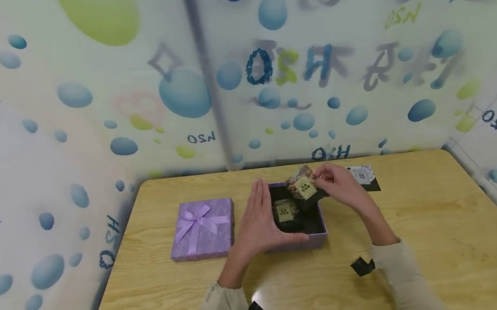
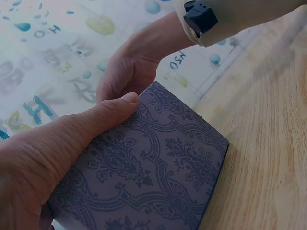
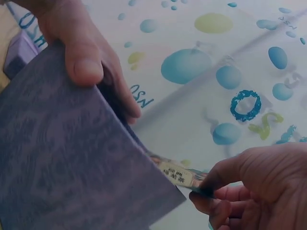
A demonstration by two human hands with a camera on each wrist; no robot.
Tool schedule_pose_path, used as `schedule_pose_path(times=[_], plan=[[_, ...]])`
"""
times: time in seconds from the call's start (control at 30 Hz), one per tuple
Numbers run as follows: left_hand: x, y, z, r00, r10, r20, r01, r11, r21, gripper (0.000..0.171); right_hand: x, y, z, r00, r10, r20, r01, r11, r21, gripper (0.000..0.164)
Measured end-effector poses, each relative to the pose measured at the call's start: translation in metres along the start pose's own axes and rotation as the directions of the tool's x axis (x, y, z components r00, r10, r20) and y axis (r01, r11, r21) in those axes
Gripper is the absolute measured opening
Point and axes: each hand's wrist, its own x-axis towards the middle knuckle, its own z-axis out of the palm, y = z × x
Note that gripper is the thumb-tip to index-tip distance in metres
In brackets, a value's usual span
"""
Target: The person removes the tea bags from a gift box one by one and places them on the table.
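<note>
An open purple box [image 1: 303,243] with a dark inside stands on the table, its sides covered in a floral pattern [image 2: 158,158]. My left hand [image 1: 259,226] rests against it, straight fingers along the left side and the thumb along the front rim. Between thumb and fingers, my right hand [image 1: 338,184] pinches a black packet with a gold label [image 1: 303,188] over the box's back right part. The same packet [image 3: 175,173] shows edge-on at the rim in the right wrist view. Inside the box lies another gold-labelled packet [image 1: 285,212].
Left of the box sits its purple lid [image 1: 203,230], tied with a ribbon bow. A black-and-white packet [image 1: 364,177] lies on the wooden table [image 1: 430,236] behind my right hand. A patterned wall [image 1: 361,84] rises behind the table's back edge.
</note>
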Motion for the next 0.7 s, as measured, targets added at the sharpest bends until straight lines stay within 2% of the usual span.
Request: schedule_pose_path(times=[0.27,0.5,0.7], plan=[[-0.002,0.003,0.004,0.999,-0.007,0.046,0.007,1.000,0.000,0.160,-0.015,0.024,-0.023,0.995,0.098,0.036,-0.100,0.993,0.067,0.030],[0.000,0.002,0.001,1.000,0.001,0.030,-0.001,1.000,0.004,0.160,-0.013,0.033,-0.047,0.998,0.042,-0.039,-0.037,0.993,0.113,0.031],[0.000,0.001,-0.001,0.999,-0.016,0.028,0.016,1.000,-0.005,0.161,-0.010,0.047,-0.064,0.994,0.061,-0.086,-0.052,0.993,0.106,0.036]])
